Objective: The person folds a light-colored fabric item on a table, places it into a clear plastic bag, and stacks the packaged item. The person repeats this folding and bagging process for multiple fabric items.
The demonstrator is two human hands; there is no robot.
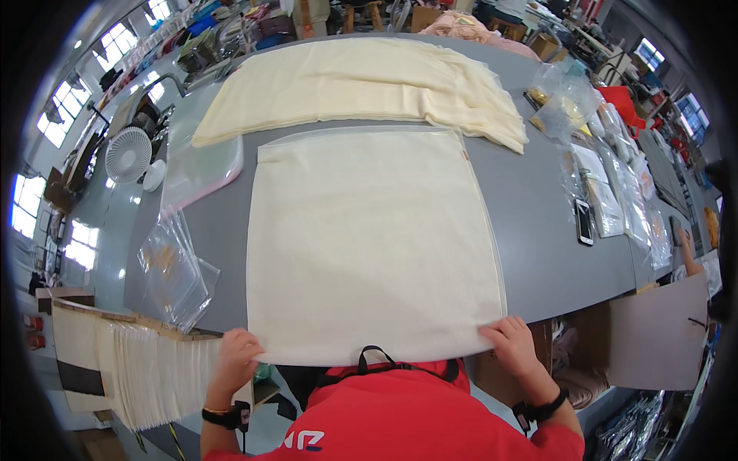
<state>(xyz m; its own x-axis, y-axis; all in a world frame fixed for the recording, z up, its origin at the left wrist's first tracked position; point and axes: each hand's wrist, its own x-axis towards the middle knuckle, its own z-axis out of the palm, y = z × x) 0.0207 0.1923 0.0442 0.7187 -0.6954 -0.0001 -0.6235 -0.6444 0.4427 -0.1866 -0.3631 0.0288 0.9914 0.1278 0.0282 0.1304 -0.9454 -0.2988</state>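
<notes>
A cream, roughly square fabric piece (pixel 375 242) lies flat before me, its near edge reaching the front of the grey table. My left hand (pixel 239 347) pinches its near left corner. At the near right corner, the fingers of my right hand (pixel 512 340) are closed on the same fabric. A thin see-through layer shows along its far edge, and a small orange tag sits near the far right corner. Beyond it lies a wide pile of cream cloth (pixel 357 86), wrinkled at its right end.
Clear plastic bags (pixel 176 271) lie left on the grey table (pixel 548 230), near a larger clear sheet (pixel 202 167). A smartphone (pixel 583 222) and packaged goods (pixel 599 190) are at right. A white fan (pixel 128 154) stands left. Stacked cream cloths (pixel 155 363) hang lower left. Another person's hand (pixel 686 248) shows far right.
</notes>
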